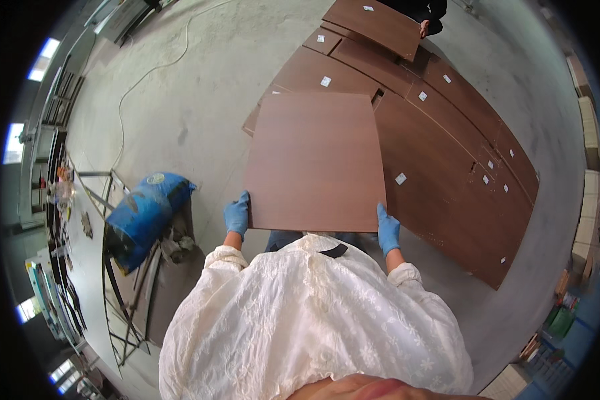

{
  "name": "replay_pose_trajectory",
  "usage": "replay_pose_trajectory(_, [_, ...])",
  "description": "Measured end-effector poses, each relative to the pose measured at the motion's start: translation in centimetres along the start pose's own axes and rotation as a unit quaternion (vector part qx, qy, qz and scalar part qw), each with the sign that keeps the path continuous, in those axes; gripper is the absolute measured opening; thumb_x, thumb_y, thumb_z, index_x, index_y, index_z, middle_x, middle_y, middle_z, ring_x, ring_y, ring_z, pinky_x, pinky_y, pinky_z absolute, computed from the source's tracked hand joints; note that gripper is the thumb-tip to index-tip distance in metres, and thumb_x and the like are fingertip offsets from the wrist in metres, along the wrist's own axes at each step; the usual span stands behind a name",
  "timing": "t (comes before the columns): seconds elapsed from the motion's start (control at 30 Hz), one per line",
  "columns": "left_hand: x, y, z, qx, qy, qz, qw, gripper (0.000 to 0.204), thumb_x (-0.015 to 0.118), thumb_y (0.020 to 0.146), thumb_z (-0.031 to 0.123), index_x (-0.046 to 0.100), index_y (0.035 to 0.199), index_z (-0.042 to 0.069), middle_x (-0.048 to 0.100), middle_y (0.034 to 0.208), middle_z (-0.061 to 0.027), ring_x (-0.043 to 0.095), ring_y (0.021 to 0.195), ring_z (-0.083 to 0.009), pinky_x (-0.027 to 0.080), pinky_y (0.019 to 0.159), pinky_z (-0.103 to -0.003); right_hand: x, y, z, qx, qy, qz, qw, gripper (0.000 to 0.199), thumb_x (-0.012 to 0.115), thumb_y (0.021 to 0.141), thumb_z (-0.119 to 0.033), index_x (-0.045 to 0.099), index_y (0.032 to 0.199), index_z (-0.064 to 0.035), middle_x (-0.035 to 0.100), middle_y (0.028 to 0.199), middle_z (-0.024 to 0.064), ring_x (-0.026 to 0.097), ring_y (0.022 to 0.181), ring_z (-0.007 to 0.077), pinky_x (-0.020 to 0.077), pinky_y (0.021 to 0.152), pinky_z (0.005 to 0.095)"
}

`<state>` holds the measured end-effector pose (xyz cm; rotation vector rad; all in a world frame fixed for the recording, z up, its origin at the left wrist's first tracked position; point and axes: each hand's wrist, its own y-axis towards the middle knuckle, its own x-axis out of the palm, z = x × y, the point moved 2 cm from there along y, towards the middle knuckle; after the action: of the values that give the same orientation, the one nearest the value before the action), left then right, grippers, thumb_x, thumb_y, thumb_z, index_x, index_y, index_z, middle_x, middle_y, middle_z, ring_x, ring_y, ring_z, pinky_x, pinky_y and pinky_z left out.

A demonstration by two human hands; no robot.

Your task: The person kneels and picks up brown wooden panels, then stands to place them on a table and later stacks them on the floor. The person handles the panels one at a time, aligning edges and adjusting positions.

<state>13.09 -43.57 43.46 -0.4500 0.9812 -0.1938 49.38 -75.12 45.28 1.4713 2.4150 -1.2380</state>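
A flat reddish-brown panel [315, 160], nearly square, is held out in front of my body. My left hand [236, 214], in a blue glove, grips its left edge near the close corner. The right edge is gripped by my right hand [388, 228], gloved in blue too. Beyond and to the right lie several larger brown panels [440, 167] with small white labels on them. The panel I hold covers part of them. At the far end a co-worker's hand [425, 29] holds the edge of another brown panel [373, 27].
To the left a blue barrel [150, 217] lies on its side by a dark metal frame [123, 307]. A thin pale cable [121, 100] runs over the grey concrete floor [207, 87]. Stacked boards [590, 127] stand along the right side.
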Motion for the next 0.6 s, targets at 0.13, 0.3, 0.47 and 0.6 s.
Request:
replay_pose_trajectory(0.13, [-5.3,7.0,-1.8,0.001,-0.007,-0.013,1.0,0.078,0.063,0.091,0.069,0.076,0.088,-0.007,0.073,0.089,-0.03,0.072,0.085,-0.0424,0.052,0.081,-0.05,7.8,-3.6,-2.5,0.047,0.114,-0.017,0.992,0.058,0.069,0.098,-0.056,0.072,0.102,0.0021,0.074,0.085,0.0094,0.068,0.061,0.0239,0.0573,0.05,0.0382])
replay_pose_trajectory(0.3, [-10.7,14.8,-4.5,0.018,0.01,-0.004,1.0,0.077,0.064,0.09,0.069,0.077,0.088,-0.006,0.074,0.086,-0.0268,0.071,0.081,-0.0379,0.052,0.078,-0.048,16.1,-4.6,-4.1,0.078,0.069,-0.026,0.994,0.059,0.068,0.097,-0.058,0.074,0.087,-0.0002,0.074,0.081,0.0112,0.065,0.052,0.0251,0.0552,0.045,0.0354])
replay_pose_trajectory(0.47, [-13.6,18.9,-5.5,0.027,-0.047,0.015,0.998,0.067,0.067,0.094,0.059,0.075,0.084,-0.007,0.072,0.074,-0.0216,0.064,0.067,-0.0291,0.049,0.07,-0.046,21.3,-1.8,-5.3,0.047,-0.013,-0.036,0.998,0.054,0.068,0.099,-0.052,0.072,0.083,-0.0015,0.069,0.073,0.0087,0.066,0.056,0.02,0.0528,0.046,0.0359])
replay_pose_trajectory(0.6, [-16.4,20.6,-4.7,0.043,-0.08,0.068,0.994,0.067,0.07,0.097,0.055,0.067,0.068,-0.005,0.06,0.059,-0.0111,0.05,0.058,-0.0184,0.041,0.06,-0.042,24.7,-0.5,-9.7,-0.002,-0.038,-0.085,0.996,0.062,0.068,0.096,-0.06,0.075,0.081,0.0006,0.072,0.073,0.0209,0.07,0.066,0.0328,0.0541,0.063,0.043])
